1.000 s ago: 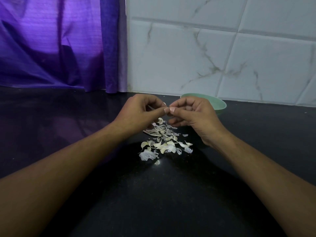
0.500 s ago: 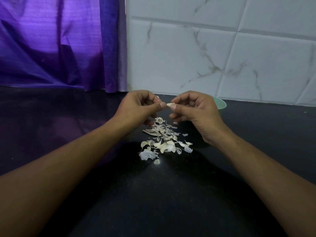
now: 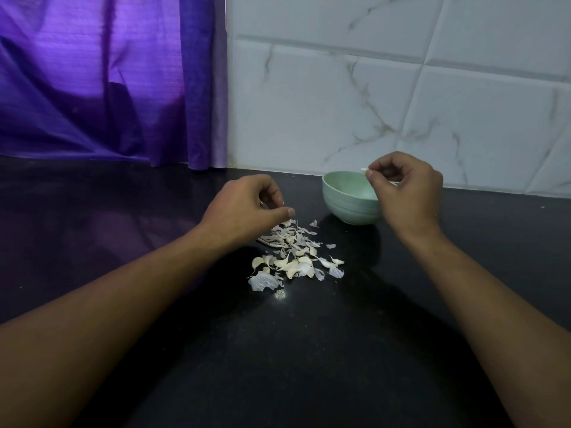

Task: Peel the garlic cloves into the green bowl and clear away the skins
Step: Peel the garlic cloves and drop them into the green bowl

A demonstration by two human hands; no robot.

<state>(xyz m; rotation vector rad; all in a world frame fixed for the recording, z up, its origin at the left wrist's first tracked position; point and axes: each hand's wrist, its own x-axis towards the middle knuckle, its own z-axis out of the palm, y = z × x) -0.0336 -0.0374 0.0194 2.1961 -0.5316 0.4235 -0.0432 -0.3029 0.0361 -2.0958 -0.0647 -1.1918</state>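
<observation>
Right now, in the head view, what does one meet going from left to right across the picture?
Purple curtain → left hand → garlic skins → green bowl → right hand, which pinches a garlic clove.

Tabletop [image 3: 278, 366] black, glossy, faint specks on surface; purple curtain [image 3: 108, 88] hangs at rear left, hem touching tabletop; wall [image 3: 340, 103] at rear right, white tiles with grey marble veining, meets tabletop edge.
</observation>
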